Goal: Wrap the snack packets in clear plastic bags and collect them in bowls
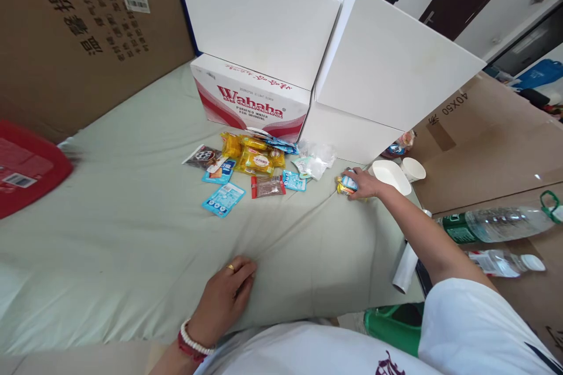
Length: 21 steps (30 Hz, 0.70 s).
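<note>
My right hand reaches out to the right side of the pale green cloth and closes on a small blue and yellow snack packet. My left hand rests on the cloth near me, fingers curled down against the fabric, a ring on one finger and bead bracelets at the wrist, holding nothing. A heap of snack packets lies in the middle of the cloth: yellow ones, several blue ones, a brown one and a clear bag.
A red and white Wahaha carton with raised white flaps stands behind the snacks. Big cardboard boxes stand at left and right. A red item lies at far left. Paper cups, water bottles, a white roll and a green container are on the right.
</note>
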{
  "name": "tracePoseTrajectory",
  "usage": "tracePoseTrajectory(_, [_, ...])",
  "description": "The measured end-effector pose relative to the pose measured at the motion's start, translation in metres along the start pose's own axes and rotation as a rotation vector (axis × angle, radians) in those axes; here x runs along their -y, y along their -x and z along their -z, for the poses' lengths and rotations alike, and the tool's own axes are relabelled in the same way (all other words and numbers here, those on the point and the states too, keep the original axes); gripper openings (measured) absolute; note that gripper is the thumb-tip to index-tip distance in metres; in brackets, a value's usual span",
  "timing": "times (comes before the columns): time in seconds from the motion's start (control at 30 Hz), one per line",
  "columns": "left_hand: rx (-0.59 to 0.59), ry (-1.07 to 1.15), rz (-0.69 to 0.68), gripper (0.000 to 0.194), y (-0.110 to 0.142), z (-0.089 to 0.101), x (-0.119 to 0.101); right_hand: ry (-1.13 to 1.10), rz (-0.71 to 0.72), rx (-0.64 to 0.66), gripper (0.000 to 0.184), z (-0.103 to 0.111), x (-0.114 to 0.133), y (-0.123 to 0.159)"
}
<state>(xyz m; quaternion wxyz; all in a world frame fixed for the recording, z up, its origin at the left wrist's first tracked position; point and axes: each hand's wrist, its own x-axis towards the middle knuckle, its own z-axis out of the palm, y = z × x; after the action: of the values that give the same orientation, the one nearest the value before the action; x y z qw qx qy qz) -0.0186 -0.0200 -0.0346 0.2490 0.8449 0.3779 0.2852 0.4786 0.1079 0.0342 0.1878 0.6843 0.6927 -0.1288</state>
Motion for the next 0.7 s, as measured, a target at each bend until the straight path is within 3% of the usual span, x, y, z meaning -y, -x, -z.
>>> tracePoseTrajectory(0.1, [-0.009, 0.009, 0.001, 0.023, 0.001, 0.0, 0.0, 0.016, 0.009, -0.04, 0.103, -0.002, 0.002, 0.009])
tracePoseTrajectory(0.3, [-0.029, 0.006, -0.021, 0.023, 0.001, -0.001, 0.003, -0.042, 0.01, 0.108, 0.118, 0.006, 0.007, -0.004])
tracePoseTrajectory(0.5, [-0.062, 0.003, -0.033, 0.024, 0.002, 0.0, 0.002, -0.038, 0.129, 0.038, 0.1, 0.004, 0.013, 0.001])
tracePoseTrajectory(0.7, [-0.065, 0.003, -0.001, 0.024, 0.003, 0.0, 0.002, -0.025, 0.143, -0.041, 0.09, 0.004, 0.025, 0.022])
